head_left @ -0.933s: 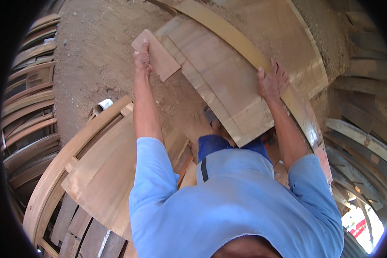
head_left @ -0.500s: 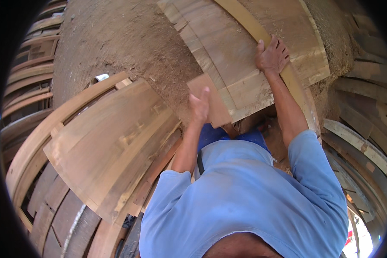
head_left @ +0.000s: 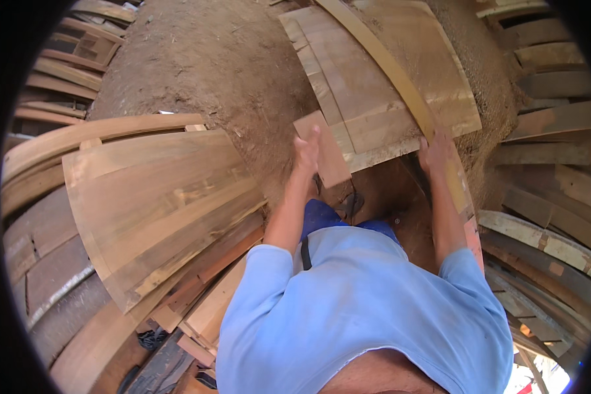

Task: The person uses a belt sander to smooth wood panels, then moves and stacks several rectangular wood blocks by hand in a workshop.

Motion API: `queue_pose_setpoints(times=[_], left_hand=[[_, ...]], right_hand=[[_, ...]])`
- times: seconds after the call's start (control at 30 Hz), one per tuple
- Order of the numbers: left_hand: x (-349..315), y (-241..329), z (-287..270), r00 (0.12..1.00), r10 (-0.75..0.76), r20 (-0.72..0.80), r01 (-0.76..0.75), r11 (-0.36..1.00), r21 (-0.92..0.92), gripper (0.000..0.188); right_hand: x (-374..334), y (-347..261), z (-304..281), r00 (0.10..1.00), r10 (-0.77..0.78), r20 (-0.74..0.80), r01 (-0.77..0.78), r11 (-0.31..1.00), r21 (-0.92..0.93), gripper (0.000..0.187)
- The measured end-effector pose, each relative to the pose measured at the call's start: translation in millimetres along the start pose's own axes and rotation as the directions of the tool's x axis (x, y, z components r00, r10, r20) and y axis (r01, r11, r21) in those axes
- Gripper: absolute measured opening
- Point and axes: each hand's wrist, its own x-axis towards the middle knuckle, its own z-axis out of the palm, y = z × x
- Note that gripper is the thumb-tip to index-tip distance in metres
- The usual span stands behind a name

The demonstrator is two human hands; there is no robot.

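A short flat piece of reddish-brown wood is in my left hand, which grips it by its left side, thumb on top. My right hand is closed on a long, narrow, yellowish wooden strip, near its closer end. This strip lies slantwise over a wide wooden panel, running past its far edge. The short piece is beside the panel's near left corner; I cannot tell whether they touch. The fingers of my right hand are partly blurred.
Another wide panel of joined boards rests on stacked timber to my left. Planks are piled along the right side, with more lumber at the far left. Bare brown ground with sawdust lies between.
My right hand has come back toward me along the strip, from over the panel to its near edge. My left hand still holds the short piece. The whole view has shifted somewhat.
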Motion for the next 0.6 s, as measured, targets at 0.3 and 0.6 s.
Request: queue_pose_setpoints(times=[0.3, 0.6], left_hand=[[-43.0, 72.8, -52.2, 0.986, -0.074, -0.151, 0.025, 0.953, -0.303, 0.048], [-211.9, -80.3, -230.7, 0.817, -0.35, -0.458, -0.038, 0.76, -0.649, 0.059]], right_hand=[[-81.6, 144.0, 22.7, 0.964, 0.24, 0.116, -0.186, 0.918, -0.349, 0.084], [-17.7, 0.5, 63.2, 0.94, -0.222, 0.259, 0.285, 0.929, -0.236, 0.084]])
